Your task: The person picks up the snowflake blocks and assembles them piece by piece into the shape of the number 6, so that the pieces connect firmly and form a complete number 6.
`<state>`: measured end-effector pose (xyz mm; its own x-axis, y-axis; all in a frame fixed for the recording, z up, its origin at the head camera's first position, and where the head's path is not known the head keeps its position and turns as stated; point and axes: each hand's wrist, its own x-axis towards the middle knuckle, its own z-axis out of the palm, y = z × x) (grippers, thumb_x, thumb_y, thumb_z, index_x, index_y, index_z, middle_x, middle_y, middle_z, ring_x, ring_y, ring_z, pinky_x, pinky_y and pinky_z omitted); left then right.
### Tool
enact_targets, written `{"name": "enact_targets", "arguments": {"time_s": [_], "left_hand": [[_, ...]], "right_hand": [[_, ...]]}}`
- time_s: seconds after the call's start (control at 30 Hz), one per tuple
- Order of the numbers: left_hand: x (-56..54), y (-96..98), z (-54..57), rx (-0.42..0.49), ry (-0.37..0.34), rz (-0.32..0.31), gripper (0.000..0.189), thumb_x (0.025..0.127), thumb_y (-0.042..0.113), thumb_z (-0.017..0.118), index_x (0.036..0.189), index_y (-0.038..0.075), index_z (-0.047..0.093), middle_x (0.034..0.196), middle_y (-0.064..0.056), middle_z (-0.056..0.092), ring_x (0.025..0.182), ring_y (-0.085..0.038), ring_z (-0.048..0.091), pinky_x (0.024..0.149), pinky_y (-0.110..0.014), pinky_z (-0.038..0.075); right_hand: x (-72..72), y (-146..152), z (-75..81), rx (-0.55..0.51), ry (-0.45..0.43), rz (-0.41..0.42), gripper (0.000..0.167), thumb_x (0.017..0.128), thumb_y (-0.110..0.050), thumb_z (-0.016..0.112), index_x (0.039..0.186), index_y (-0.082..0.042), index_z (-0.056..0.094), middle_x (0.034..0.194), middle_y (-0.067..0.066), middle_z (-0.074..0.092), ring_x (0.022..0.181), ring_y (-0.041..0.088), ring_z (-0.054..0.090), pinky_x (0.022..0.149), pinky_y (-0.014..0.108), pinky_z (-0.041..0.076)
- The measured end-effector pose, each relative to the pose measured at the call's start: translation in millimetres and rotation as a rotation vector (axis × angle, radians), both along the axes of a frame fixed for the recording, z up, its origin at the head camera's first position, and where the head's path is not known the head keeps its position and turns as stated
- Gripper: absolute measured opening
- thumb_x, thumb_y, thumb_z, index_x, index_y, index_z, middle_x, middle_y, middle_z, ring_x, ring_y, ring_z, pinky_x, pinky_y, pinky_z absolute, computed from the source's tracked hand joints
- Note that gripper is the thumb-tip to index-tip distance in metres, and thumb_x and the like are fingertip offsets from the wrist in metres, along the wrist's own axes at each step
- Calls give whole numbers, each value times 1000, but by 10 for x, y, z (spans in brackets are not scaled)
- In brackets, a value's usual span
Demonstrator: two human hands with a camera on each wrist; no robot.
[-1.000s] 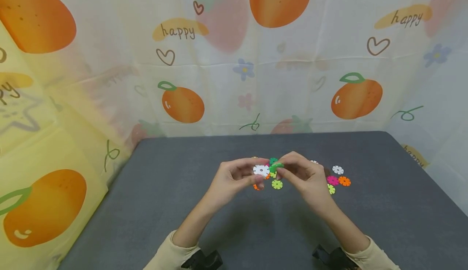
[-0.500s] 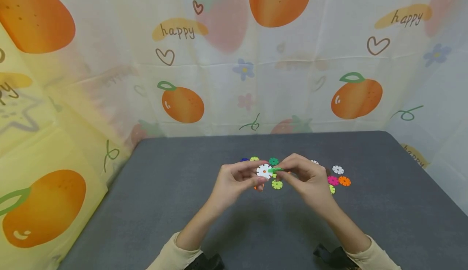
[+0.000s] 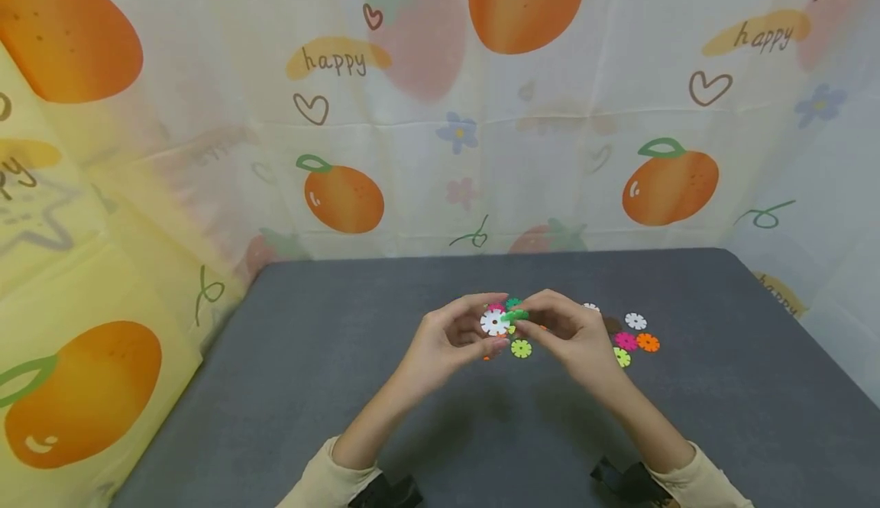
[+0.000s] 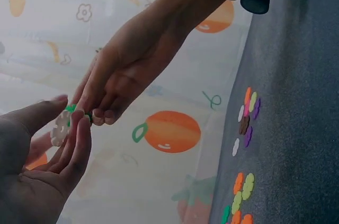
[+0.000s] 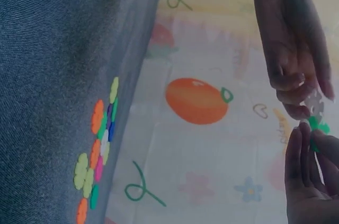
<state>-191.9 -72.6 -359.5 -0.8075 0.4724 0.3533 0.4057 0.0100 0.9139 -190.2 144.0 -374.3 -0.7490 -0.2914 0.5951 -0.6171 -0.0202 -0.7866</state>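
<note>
In the head view my left hand [image 3: 440,344] is raised over the table, thumb and index finger spread around a white notched plastic disc [image 3: 486,323]. A small gap shows between this disc and those two fingertips. My right hand [image 3: 574,332] pinches a green notched disc [image 3: 518,315] between thumb and index finger. The green disc is turned nearly edge-on and meets the white one at its right rim. Both wrist views show the white disc [image 4: 60,128] joined up against the green disc [image 5: 318,125], with the left hand's other fingers curled close behind.
Several loose notched discs lie on the grey table [image 3: 289,386], among them a lime disc [image 3: 521,349] below the hands. Right of them lie a pink disc [image 3: 626,341], an orange disc [image 3: 648,342] and a white disc [image 3: 635,321]. A fruit-print curtain [image 3: 412,187] hangs behind.
The left hand's thumb and index finger have spread away from the white disc, which they gripped before. The white disc has moved against the green one. The right hand keeps its pinch.
</note>
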Motion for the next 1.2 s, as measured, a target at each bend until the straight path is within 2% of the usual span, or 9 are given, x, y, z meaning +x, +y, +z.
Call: {"name": "enact_targets", "arguments": {"time_s": [0.2, 0.33, 0.47, 0.57, 0.7, 0.8, 0.93, 1.0, 1.2], "left_hand": [[-22, -8, -69, 36, -3, -23, 35, 88, 7, 71, 122, 9, 64, 104, -22, 70, 79, -23, 72, 72, -45, 61], [-55, -4, -126, 59, -12, -39, 35, 88, 7, 71, 123, 7, 64, 107, -22, 69, 81, -32, 71, 75, -45, 61], [-117, -14, -186, 64, -21, -34, 32, 89, 7, 70, 120, 8, 65, 107, -23, 68, 81, -38, 70, 75, -45, 61], [-171, -38, -215, 52, -13, 0, 30, 89, 6, 69, 119, 9, 66, 108, -22, 68, 81, -35, 72, 75, -43, 62], [-230, -64, -253, 36, -3, 37, 28, 89, 5, 69, 118, 5, 65, 112, -20, 67, 85, -30, 73, 75, -37, 62], [-256, -68, -287, 32, 10, 29, 28, 89, 4, 68, 117, 2, 64, 114, -21, 66, 88, -26, 74, 74, -34, 62], [-268, -61, -315, 26, 32, -2, 29, 91, 3, 66, 119, 3, 63, 113, -21, 66, 89, -26, 75, 76, -33, 62], [-263, -59, -320, 27, 26, -9, 28, 91, 4, 66, 119, 4, 62, 108, -23, 67, 89, -32, 74, 76, -32, 62], [-255, -51, -327, 45, -36, 3, 25, 90, 4, 67, 115, 2, 63, 101, -26, 67, 89, -41, 71, 77, -32, 62]], "right_hand": [[-20, -8, -40, -2, -48, 11, 22, 88, 7, 64, 108, 0, 62, 96, 4, 69, 82, 22, 70, 77, 28, 61], [-42, -20, -73, -30, -6, 53, 21, 87, 12, 62, 106, 3, 64, 97, 13, 66, 82, 24, 69, 76, 31, 61], [-69, -13, -98, 18, -62, 32, 23, 90, 6, 63, 113, 3, 63, 100, 13, 67, 84, 20, 70, 79, 30, 61], [-114, 20, -118, 79, -192, -57, 25, 93, -7, 64, 118, -2, 62, 104, 15, 68, 83, 17, 70, 81, 27, 60], [-212, 86, -212, 174, -354, -154, 26, 94, -20, 66, 115, -5, 66, 108, 21, 68, 85, 23, 71, 80, 29, 60], [-292, 132, -340, 295, -417, -182, 28, 93, -21, 68, 112, -1, 67, 107, 21, 69, 86, 30, 70, 77, 34, 61], [-380, 182, -512, 492, -397, -206, 28, 90, -18, 70, 109, 3, 69, 100, 16, 71, 82, 24, 69, 67, 31, 59], [-405, 204, -575, 567, -382, -211, 27, 88, -17, 72, 107, 2, 70, 95, 13, 72, 78, 18, 65, 61, 26, 55], [-436, 244, -687, 667, -334, -208, 30, 83, -16, 77, 109, -1, 71, 91, 10, 65, 71, 9, 53, 58, 21, 45]]}}
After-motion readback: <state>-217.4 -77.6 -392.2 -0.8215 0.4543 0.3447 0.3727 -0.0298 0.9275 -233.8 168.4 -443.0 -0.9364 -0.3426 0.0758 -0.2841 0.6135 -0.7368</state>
